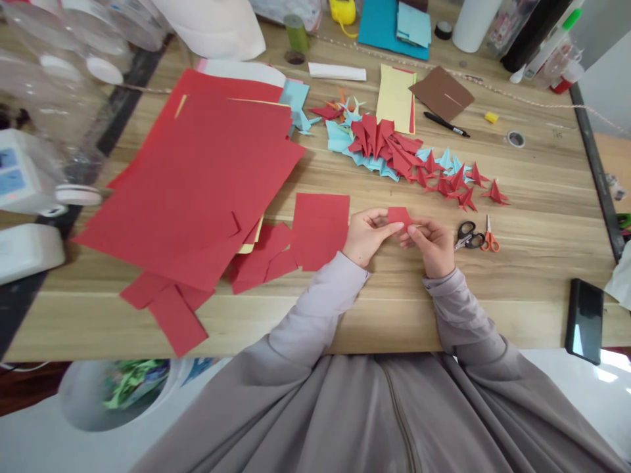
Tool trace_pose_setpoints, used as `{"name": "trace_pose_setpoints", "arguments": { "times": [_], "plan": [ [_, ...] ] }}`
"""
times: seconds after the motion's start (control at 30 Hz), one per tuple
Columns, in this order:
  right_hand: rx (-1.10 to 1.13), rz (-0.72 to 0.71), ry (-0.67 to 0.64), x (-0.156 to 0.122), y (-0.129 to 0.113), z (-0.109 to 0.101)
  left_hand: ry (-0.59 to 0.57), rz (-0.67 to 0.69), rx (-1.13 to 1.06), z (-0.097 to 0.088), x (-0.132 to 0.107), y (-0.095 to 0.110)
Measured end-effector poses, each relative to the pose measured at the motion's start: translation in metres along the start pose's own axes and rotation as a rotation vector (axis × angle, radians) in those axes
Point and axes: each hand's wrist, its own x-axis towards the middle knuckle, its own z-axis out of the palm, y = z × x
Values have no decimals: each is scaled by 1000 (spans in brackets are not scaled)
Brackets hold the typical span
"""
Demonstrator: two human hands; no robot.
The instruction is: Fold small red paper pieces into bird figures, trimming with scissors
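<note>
A small piece of folded red paper (pixel 398 215) is held up between both hands above the table. My left hand (pixel 367 235) pinches its left side, thumb in front. At its lower right corner, the thumb and fingers of my right hand (pixel 434 244) grip the same paper. Just left of my left hand lies a square red sheet (pixel 320 230). Black-handled scissors (pixel 469 236) and orange-handled scissors (pixel 490 238) rest to the right of my right hand. Beyond the hands are several folded red paper cranes (pixel 458 184) and a row of red folded pieces (pixel 373 136).
Large red sheets (pixel 192 177) are stacked on the left, with red offcuts (pixel 177 318) at the front edge. Farther back lie yellow paper (pixel 394 98), brown paper (pixel 442 93) and a black pen (pixel 446 124). A phone (pixel 584 320) overhangs the right front edge. Plastic bottles (pixel 73 144) stand left.
</note>
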Motion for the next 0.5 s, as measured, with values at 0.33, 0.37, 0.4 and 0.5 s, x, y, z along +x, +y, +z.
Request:
{"name": "trace_pose_setpoints", "arguments": {
  "times": [0.33, 0.37, 0.4, 0.5],
  "plan": [
    [-24, 58, -132, -1, -1, 0, -51, -78, 41, 1, -3, 2],
    [-14, 64, -131, -1, -1, 0, -48, -84, 35, 1, -3, 1],
    [-5, 68, -129, -1, -1, 0, -44, -87, 29, 1, -2, 1],
    [-3, 65, -115, -2, -1, 0, -38, -99, 8, 0, -2, 2]
  ]
}}
